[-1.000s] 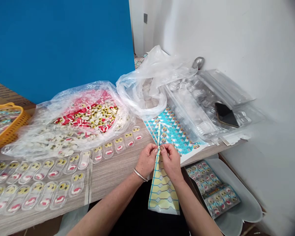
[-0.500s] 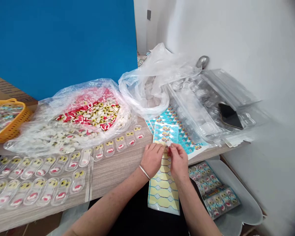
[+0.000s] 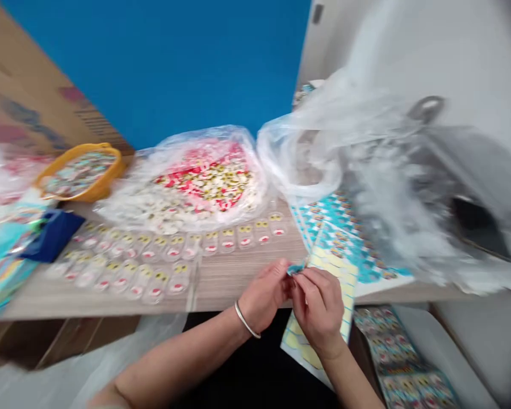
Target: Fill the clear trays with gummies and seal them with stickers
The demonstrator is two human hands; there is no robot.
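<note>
Both my hands meet over the table's front edge, fingers pinched together on a small blue sticker (image 3: 296,270). My left hand (image 3: 264,296), with a white band at its wrist, holds the sticker's left side; my right hand (image 3: 321,307) grips it from the right. Fingers partly cover it. Under the right hand lies a sticker sheet (image 3: 346,289) with a yellowish peeled backing and some blue printed labels at its far end. To the left, clear plastic blister cases (image 3: 156,287), with yellow eye-like and red-and-white pieces inside, stand in two rows on the wooden table (image 3: 230,281).
A plastic bag (image 3: 255,170) spills small red, white and yellow pieces. Beyond are a yellow basket (image 3: 106,190), a blue panel (image 3: 187,62) and a cardboard box (image 3: 34,85). On the right are clear bags and a dark phone (image 3: 481,227). Filled packs (image 3: 392,343) lie below the table edge.
The view has swung left, blurring things. My hands have come off the sticker sheet with a blue sticker between them, and the sheet now lies tilted under my right hand.
</note>
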